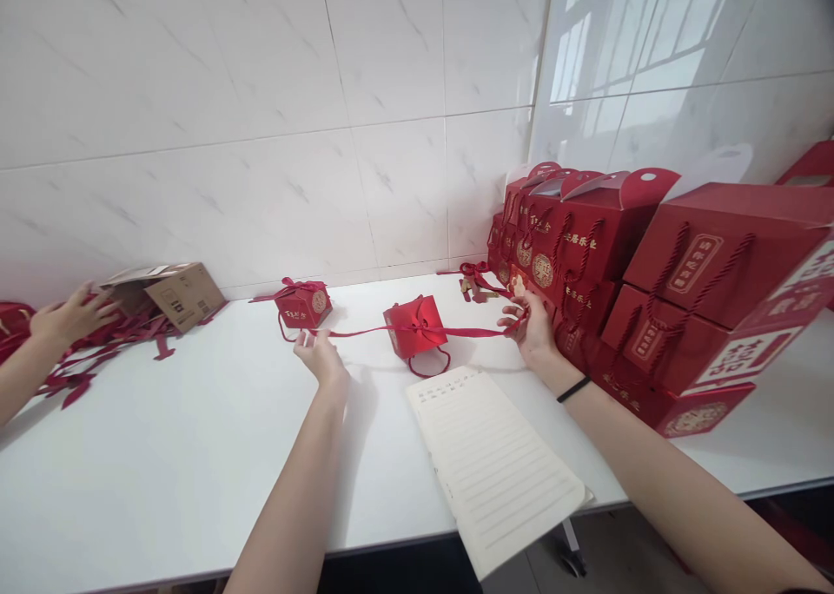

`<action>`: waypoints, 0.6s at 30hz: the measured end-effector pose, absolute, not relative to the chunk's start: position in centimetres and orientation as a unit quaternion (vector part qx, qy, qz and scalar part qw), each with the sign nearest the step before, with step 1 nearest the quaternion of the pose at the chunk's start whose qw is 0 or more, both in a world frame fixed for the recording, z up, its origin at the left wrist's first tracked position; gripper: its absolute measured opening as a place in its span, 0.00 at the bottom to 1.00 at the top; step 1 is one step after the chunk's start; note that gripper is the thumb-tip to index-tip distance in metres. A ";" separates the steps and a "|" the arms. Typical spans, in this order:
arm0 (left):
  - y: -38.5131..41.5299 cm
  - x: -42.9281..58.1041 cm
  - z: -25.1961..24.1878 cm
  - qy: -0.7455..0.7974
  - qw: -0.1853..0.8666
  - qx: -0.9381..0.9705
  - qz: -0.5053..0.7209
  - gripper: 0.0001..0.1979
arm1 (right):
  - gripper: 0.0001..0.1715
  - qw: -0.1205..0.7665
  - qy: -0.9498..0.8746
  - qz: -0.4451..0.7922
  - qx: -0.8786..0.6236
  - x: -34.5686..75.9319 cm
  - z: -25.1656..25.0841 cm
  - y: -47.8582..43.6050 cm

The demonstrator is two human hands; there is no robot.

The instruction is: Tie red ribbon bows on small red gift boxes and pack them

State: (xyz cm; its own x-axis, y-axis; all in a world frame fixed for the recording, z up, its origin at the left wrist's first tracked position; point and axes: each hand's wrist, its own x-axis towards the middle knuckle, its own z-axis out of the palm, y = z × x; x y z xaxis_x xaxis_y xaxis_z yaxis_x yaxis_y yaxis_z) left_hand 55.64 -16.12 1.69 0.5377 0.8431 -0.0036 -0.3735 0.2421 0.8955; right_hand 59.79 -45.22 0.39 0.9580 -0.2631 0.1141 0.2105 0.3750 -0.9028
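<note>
A small red box [412, 338] lies on the white table with a red ribbon [475, 332] stretched across its folded top and a cord handle hanging toward the front. My left hand [321, 357] pinches the ribbon's left end, just in front of a second small red box [303, 306] with a bow on it. Toward the right, my right hand [531, 329] closes on the ribbon's other end, beside the stacked red gift boxes. The ribbon runs nearly straight between both hands.
Stacked red gift boxes [691, 264] fill the right side. An open notepad [499, 468] overhangs the front edge of the table [195, 455]. At the left, another person's hand [75, 320] is by a cardboard box [186, 297] and loose ribbons. A tiled wall stands behind.
</note>
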 end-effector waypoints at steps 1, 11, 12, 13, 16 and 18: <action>-16.3 55.6 1.7 0.251 0.723 0.480 0.429 0.23 | 0.21 0.801 0.016 -0.161 -0.576 59.7 0.3 -45.1; -19.8 54.9 -0.3 -0.078 0.595 0.772 0.210 0.23 | 0.19 0.534 -0.240 -0.128 -0.800 57.1 -1.6 -42.0; -19.9 55.0 -0.5 -0.092 0.599 0.773 0.187 0.24 | 0.21 0.513 -0.270 -0.108 -0.808 57.0 -1.9 -41.7; -19.9 55.0 -0.6 -0.103 0.608 0.769 0.166 0.25 | 0.22 0.504 -0.291 -0.092 -0.808 56.9 -2.1 -41.5; -19.8 54.9 -0.6 -0.132 0.636 0.752 0.114 0.31 | 0.20 0.502 -0.319 -0.067 -0.801 56.9 -2.2 -41.3; -19.8 54.7 -0.5 -0.145 0.638 0.751 0.091 0.36 | 0.16 0.503 -0.315 -0.072 -0.802 56.8 -1.9 -41.2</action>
State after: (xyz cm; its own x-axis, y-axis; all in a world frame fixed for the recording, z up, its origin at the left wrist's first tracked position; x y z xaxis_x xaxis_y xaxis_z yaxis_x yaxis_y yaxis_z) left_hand 54.75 -19.84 -0.49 0.9416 -0.1020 0.3208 -0.3330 -0.1439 0.9319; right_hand 56.83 -41.25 -1.93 0.7914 0.4331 0.4313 0.5769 -0.2962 -0.7612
